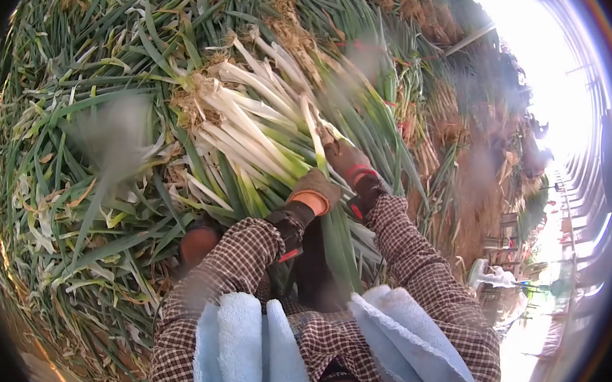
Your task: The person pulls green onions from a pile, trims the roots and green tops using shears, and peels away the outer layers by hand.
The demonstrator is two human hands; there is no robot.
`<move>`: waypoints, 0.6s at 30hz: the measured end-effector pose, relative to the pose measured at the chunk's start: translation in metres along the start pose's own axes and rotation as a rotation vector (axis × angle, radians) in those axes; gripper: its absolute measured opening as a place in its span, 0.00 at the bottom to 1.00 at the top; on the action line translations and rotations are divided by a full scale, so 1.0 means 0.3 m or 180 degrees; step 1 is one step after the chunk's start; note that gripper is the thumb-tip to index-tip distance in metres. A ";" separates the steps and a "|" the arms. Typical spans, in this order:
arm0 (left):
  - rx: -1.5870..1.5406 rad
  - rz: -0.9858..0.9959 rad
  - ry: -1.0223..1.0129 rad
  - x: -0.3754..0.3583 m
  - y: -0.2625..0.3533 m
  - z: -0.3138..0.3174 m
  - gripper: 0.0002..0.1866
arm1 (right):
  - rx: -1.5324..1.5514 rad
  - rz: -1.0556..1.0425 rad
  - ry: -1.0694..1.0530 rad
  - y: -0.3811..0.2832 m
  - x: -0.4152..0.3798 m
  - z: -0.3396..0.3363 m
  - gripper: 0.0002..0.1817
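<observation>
A single leek stands out in front of me, its pale shank pointing away and its green leaves hanging toward my body. My left hand, in a brown glove with an orange cuff, is closed around its green part. My right hand, gloved with a red band at the wrist, is closed at the same leek's shank, a little farther up; its fingertips are partly hidden. Just beyond both hands lies a bunch of white-stemmed leeks, roots toward the upper left.
Heaped leeks with long green leaves surround me on the left and ahead. More bundles, some with red ties, stack up on the right. A light blue towel hangs over my shoulders. Crates stand farther right beneath a bright arched roof.
</observation>
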State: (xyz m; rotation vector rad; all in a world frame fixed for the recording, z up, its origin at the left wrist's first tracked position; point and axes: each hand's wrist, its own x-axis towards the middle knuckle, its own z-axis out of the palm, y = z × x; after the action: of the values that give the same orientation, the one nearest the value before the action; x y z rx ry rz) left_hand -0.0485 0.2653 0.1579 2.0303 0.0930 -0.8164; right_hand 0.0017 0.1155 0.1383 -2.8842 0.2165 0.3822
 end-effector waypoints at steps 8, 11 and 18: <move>-0.0440 -0.0023 -0.0119 0.013 -0.007 0.012 0.32 | 0.0046 -0.0185 0.0174 0.022 0.008 -0.015 0.29; -0.0080 -0.0057 -0.0204 -0.007 -0.006 0.014 0.33 | -0.0037 -0.0112 -0.0030 0.009 -0.027 -0.023 0.28; -0.0129 -0.0188 -0.0191 0.009 0.025 0.028 0.32 | -0.0047 -0.0065 0.0173 0.049 0.025 -0.005 0.32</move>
State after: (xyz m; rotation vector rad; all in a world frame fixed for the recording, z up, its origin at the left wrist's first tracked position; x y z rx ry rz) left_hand -0.0479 0.2538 0.1587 1.9714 0.1350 -0.9049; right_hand 0.0066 0.1001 0.1348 -2.9114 0.1938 0.3034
